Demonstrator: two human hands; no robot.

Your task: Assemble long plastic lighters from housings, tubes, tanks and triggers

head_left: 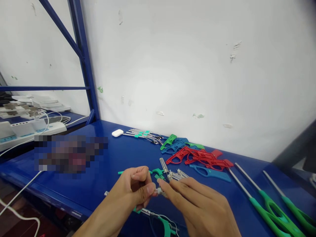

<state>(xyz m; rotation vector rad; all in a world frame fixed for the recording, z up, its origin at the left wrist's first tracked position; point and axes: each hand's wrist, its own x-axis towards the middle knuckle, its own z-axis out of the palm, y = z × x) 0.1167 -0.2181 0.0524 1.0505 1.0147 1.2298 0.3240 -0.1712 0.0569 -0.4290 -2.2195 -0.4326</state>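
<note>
Near the table's front edge, my left hand (138,187) is closed, thumb against bent fingers, in a pinch on a small whitish clear part (160,191). From the other side, my right hand (199,202) reaches in with its fingertips at the same part; its thumb is hidden. Just beyond the fingertips lie green plastic pieces (158,172) and several clear tubes (175,175) with metallic insides. Below the hands are a thin metal rod with white wire and a green curved piece (166,226), partly covered by my hands.
Red gun-shaped plastic shells (197,157), with green and blue ones, lie toward the wall. Thin rods with wires (140,133) are beside a white case (117,133). Long rods with green handles (269,210) lie at right. A power strip (32,133) stands left; one area is pixelated.
</note>
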